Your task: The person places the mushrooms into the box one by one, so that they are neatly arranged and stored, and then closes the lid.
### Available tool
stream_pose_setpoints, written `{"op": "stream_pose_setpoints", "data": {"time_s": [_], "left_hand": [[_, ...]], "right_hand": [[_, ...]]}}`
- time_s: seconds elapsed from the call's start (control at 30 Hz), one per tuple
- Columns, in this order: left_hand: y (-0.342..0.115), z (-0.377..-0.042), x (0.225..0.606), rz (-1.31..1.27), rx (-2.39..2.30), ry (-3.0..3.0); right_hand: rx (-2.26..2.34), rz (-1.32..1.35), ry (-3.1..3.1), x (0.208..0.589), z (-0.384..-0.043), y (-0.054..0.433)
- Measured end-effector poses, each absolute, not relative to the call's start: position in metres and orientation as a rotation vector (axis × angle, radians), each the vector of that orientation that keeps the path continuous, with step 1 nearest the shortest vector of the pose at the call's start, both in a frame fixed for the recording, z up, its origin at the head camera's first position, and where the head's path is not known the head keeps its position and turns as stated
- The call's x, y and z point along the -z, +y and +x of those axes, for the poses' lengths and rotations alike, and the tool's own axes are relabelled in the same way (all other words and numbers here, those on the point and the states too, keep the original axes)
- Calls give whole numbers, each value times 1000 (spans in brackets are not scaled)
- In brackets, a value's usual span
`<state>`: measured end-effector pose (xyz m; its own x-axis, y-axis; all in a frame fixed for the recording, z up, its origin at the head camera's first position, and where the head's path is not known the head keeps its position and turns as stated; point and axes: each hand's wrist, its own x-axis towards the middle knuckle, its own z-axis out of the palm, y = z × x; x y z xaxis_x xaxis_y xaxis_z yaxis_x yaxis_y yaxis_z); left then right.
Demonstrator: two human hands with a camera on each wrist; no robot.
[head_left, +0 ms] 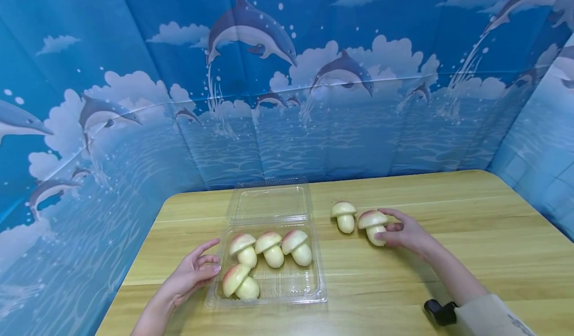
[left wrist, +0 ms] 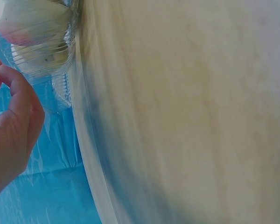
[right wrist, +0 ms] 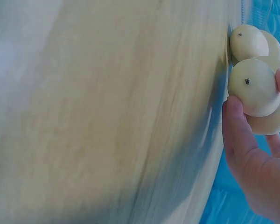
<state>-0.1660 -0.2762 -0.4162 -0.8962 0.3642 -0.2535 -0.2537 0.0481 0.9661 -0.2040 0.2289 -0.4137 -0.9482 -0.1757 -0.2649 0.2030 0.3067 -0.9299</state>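
A dolphin-print backdrop (head_left: 287, 131), probably cloth, wraps from nine o'clock through twelve to three; a wood-grain table (head_left: 367, 286) with rounded corners spreads toward six.

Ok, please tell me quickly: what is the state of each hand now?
Left hand: open, beside the clear container.
Right hand: holding a mushroom-shaped piece.

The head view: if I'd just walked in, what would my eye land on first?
Probably the blue dolphin backdrop, filling the area behind the wooden table. Next, four mushroom-shaped pieces sit in an open clear container, with the left hand beside it. To the container's right are two more, one of them gripped by the right hand.
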Motion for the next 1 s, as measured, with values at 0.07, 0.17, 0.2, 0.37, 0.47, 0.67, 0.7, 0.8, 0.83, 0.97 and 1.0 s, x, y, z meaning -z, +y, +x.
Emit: {"op": "stream_pose_setpoints", "data": {"time_s": [0.07,0.17,0.2,0.37,0.47,0.67,0.7,0.8,0.83,0.97,1.0], "left_hand": [[-276,-166,416,111,-1901,1899],[-276,-166,416,112,-1902,1896],[-276,-166,416,112,-1903,1894],[-277,-166,416,120,-1909,1886],[-276,-166,416,126,-1911,1884],[-276,-165,416,122,-1916,1880],[-276,-165,416,121,-1916,1879],[-276,-164,416,137,-1921,1876],[-276,-164,415,137,-1923,1876],[-276,-164,415,135,-1918,1881],[-276,-164,415,129,-1914,1885]], "right_hand": [[1694,23,2249,413,-203,228],[1710,6,2236,413,-201,227],[1713,4,2233,412,-200,227],[1730,-9,2226,411,-196,224],[1737,-10,2223,409,-193,222],[1739,-37,2222,406,-187,218],[1740,-44,2221,406,-186,217],[1749,-60,2205,404,-184,215],[1754,-65,2198,404,-183,215],[1773,-84,2169,402,-181,213],[1777,-92,2165,402,-180,213]]}}
